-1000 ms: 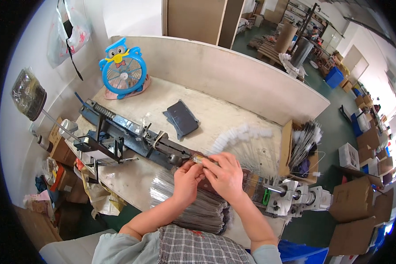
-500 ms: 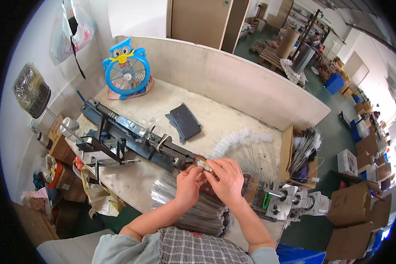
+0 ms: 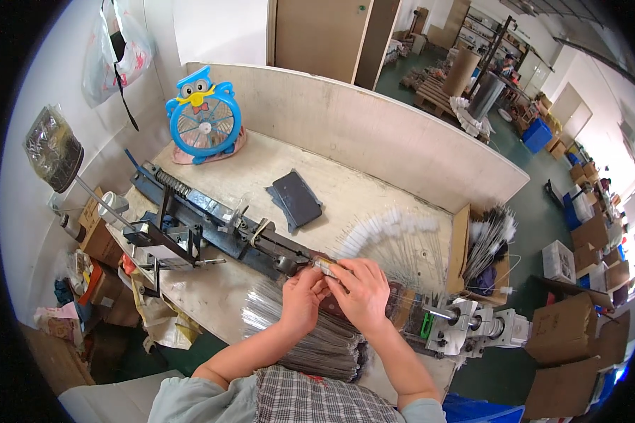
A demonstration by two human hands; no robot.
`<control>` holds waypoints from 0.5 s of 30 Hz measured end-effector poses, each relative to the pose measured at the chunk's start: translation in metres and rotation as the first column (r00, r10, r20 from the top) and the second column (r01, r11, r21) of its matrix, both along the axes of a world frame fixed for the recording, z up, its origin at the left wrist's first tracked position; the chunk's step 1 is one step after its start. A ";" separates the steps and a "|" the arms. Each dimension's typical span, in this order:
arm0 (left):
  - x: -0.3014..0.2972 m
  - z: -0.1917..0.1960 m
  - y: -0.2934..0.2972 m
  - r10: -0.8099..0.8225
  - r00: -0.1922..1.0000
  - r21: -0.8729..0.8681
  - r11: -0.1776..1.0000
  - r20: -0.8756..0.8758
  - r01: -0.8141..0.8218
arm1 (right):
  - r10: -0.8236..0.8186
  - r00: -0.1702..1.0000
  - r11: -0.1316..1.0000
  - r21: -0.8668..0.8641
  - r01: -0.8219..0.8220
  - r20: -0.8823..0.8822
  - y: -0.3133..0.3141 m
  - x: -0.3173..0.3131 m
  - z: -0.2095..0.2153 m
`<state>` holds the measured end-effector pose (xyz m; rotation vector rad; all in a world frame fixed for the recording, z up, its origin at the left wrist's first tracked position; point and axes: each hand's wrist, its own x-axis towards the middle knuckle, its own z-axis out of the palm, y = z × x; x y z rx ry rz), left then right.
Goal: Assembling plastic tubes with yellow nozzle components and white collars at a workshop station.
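My left hand (image 3: pixel 301 302) and my right hand (image 3: pixel 363 290) meet at the near end of a long dark metal bench machine (image 3: pixel 250 236). The fingers of both are closed in a pinch. A small whitish and yellowish piece (image 3: pixel 323 265) shows at my right fingertips, against the machine's end; its kind is too small to make out. What my left fingers pinch is hidden. Below the hands lies a thick bundle of thin metal wires (image 3: pixel 324 342). Beyond them, thin wires with white fluffy tips (image 3: pixel 374 231) are fanned out on the table.
A dark flat phone-like slab (image 3: pixel 298 199) and a blue owl-shaped fan (image 3: pixel 204 120) are on the table (image 3: pixel 261 158). At right stand a motorised spindle unit (image 3: pixel 473 324) and a cardboard box (image 3: pixel 460 247) of white-tipped wires. A low partition (image 3: pixel 374 120) runs along the back.
My hands stay almost in place; the right fingers have shifted slightly on the small piece. The whole view has tilted a little.
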<state>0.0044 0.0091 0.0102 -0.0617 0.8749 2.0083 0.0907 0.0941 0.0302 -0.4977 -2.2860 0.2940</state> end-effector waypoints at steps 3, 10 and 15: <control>-0.001 -0.015 0.000 -0.002 0.999 0.029 1.000 -0.032 0.003 | 0.005 1.000 1.000 -0.021 -0.006 -0.030 -0.001 -0.001 -0.001; -0.001 -0.005 0.001 -0.018 0.996 -0.032 0.999 -0.083 0.016 | -0.019 1.000 1.000 -0.003 0.019 -0.025 -0.003 -0.005 -0.001; -0.003 -0.018 -0.004 -0.018 1.000 0.090 0.996 0.019 0.016 | -0.024 0.999 1.000 -0.004 0.024 -0.027 -0.004 -0.003 0.002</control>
